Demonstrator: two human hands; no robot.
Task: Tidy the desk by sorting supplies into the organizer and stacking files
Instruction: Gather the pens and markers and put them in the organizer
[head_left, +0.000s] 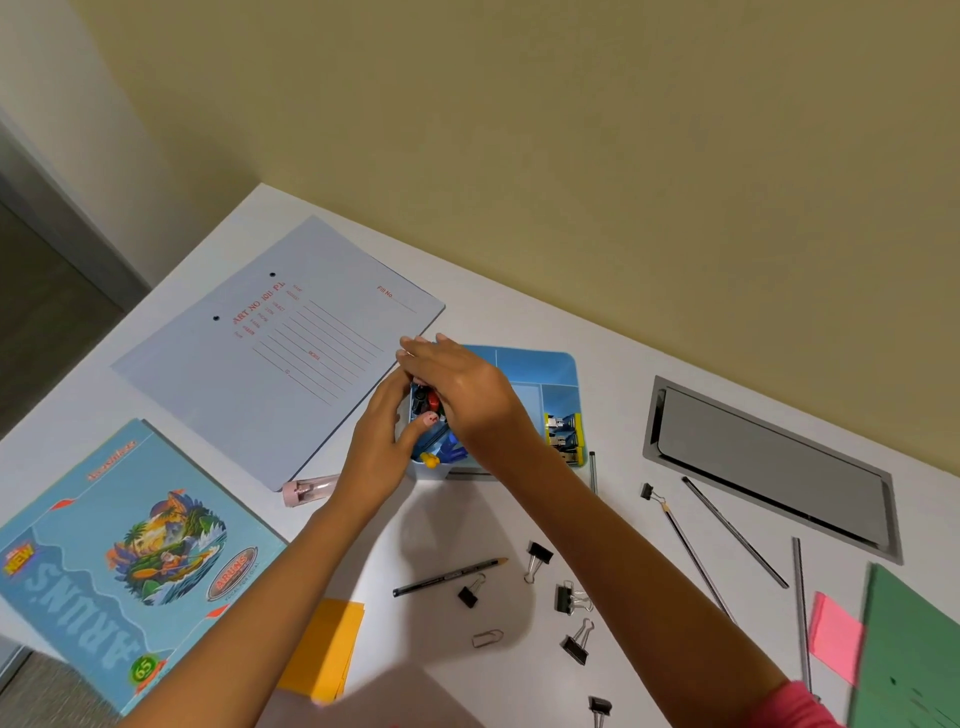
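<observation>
The notebook (119, 561) lies at the left edge of the bench (623, 364). The blue file (280, 353) lies flat towards the far-left corner. A yellow pad (324, 649) sits at the near edge.

Your left grip (376, 441) is curled round the left side of the organizer's pen cup, thumb on its near rim. The organizer (540, 374) stands mid-bench, just beside the blue file's corner. Pens (428, 402) fill the cup, and stored binder clips (563, 436) occupy the right compartment.

Your right grip (457, 384) lies palm down over the pens. You cannot tell whether it is clamped on anything.

Towards the near edge, a pencil (449, 576), a paper clip (487, 638) and loose clips (569, 597) lie apart. Further right lie grey pencils (735, 532), a pink pad (836, 639) and, at the near-right corner, the green file (914, 660).
</observation>
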